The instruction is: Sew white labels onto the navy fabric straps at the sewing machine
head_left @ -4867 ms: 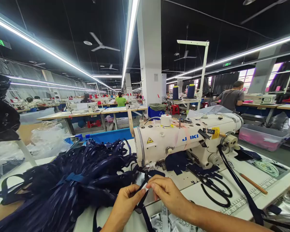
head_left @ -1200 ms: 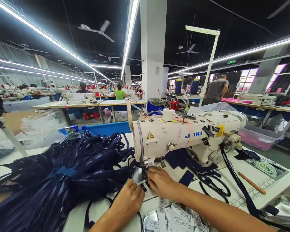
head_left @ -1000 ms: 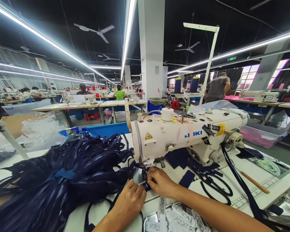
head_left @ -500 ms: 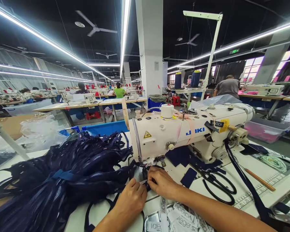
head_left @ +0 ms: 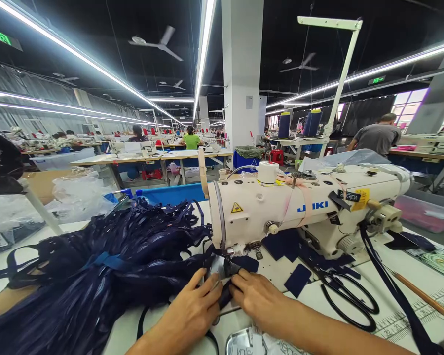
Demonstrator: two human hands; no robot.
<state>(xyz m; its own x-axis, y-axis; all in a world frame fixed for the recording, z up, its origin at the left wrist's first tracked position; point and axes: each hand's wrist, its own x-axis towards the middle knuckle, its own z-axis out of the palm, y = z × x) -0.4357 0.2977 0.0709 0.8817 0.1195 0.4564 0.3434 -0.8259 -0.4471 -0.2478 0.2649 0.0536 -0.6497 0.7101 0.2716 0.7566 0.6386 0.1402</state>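
At the needle end of a white sewing machine (head_left: 251, 212), my left hand (head_left: 196, 298) has its fingers bent over navy fabric (head_left: 226, 292), to the left of the presser foot. My right hand (head_left: 261, 298) grips the same fabric from the other side, fingertips curled down onto it just in front of the needle. A shiny metal plate (head_left: 217, 267) shows behind my left fingertips. The needle's tip and the fabric under my fingers are hidden. A big heap of navy strapped garments (head_left: 133, 266), tied with a blue band (head_left: 105, 262), reaches up to the machine head.
Black-handled scissors (head_left: 350, 301) and navy fabric pieces (head_left: 298, 280) lie right of my right hand. Near the front edge is a metal tray (head_left: 237, 340) of white printed labels (head_left: 281, 345). A wooden-handled tool (head_left: 422, 293) and a dark strap (head_left: 388, 281) are farther right. People work behind.
My view has turned a little left, so the scene sits farther right. My left hand's fingers have loosened from a tight pinch and reach farther forward. My right fingers have flattened somewhat on the fabric.
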